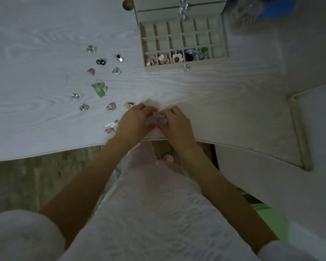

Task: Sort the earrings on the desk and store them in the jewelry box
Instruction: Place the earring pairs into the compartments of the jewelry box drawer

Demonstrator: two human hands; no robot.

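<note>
My left hand (135,119) and my right hand (175,122) meet near the desk's front edge, and both pinch a pale pink sparkly earring (157,119) between their fingertips. Several loose earrings lie to the left on the white desk (36,110), among them a green drop earring (99,89), a black pair (101,61) and a gold one (84,107). The beige jewelry box (183,39) stands open at the back. Its front row holds pink earrings (151,60), a white flower earring with a red centre (177,57), a dark blue pair (191,54) and a green pair (203,51).
A clear crystal ornament (183,8) hangs over the box lid. A small clear earring (185,68) lies just in front of the box. A round brown object (128,4) sits at the back. A white cabinet (299,119) adjoins the desk on the right.
</note>
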